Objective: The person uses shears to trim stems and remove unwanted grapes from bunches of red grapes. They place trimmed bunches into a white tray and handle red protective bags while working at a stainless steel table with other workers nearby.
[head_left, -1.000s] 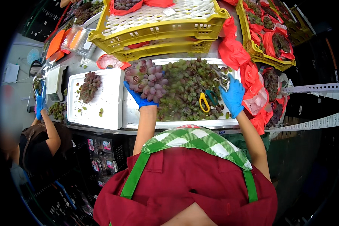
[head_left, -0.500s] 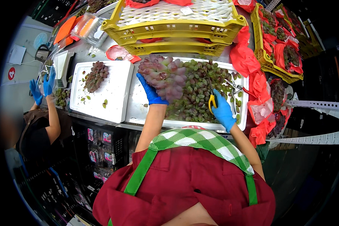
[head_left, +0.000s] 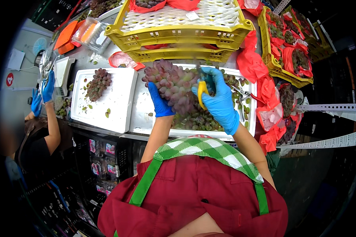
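Note:
A large bunch of purple-pink grapes [head_left: 172,81] rests in my left hand [head_left: 159,102], whose blue-gloved fingers support it from the left and below. My right hand [head_left: 220,100], also in a blue glove, grips yellow-handled scissors [head_left: 202,94] at the bunch's right side. The blades point away from me and are blurred. Beneath both hands lies a white tray [head_left: 229,136] heaped with loose green and reddish grapes [head_left: 197,121]. A pair of metal snips [head_left: 241,94] lies at the tray's right side.
On the left, another white tray [head_left: 116,102] carries a smaller bunch [head_left: 97,85]. Yellow crates [head_left: 178,37] are stacked ahead; another crate [head_left: 271,61] with red-wrapped grapes stands right. A co-worker's gloved hands [head_left: 43,94] handle clear plastic at far left, beside a scale [head_left: 62,75].
My right hand has moved left and up with the scissors, from the loose grapes to the held bunch. My left hand still holds the bunch, shifted slightly.

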Demonstrator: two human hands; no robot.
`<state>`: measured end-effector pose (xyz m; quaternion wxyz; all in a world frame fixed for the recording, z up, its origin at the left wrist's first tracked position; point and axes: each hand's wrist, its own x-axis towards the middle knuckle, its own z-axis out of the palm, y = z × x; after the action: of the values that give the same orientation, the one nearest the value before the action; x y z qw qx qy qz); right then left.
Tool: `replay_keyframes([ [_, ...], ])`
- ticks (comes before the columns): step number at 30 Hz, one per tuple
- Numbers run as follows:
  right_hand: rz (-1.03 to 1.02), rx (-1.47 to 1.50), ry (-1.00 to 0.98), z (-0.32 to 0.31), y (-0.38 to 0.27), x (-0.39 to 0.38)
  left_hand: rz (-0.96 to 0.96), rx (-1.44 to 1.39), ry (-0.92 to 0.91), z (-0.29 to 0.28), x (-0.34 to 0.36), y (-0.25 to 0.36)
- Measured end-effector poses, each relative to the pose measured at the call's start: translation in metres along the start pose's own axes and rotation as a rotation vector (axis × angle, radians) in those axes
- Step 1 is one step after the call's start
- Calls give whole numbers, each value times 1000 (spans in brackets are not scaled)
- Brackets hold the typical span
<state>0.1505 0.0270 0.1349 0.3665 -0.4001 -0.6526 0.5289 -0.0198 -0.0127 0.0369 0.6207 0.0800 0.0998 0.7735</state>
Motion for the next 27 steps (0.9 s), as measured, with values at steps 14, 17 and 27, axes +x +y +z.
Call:
replay_keyframes([
  [14,-262,-88,115,-22,-1,-7,-103,-47,-239,6,21,4],
  [17,-156,-81,47,-12,-19,-19,-13,-132,-259,16,19,1],
  [27,-62,-171,104,18,-12,-10,199,174,196,3,-2,-5],
])
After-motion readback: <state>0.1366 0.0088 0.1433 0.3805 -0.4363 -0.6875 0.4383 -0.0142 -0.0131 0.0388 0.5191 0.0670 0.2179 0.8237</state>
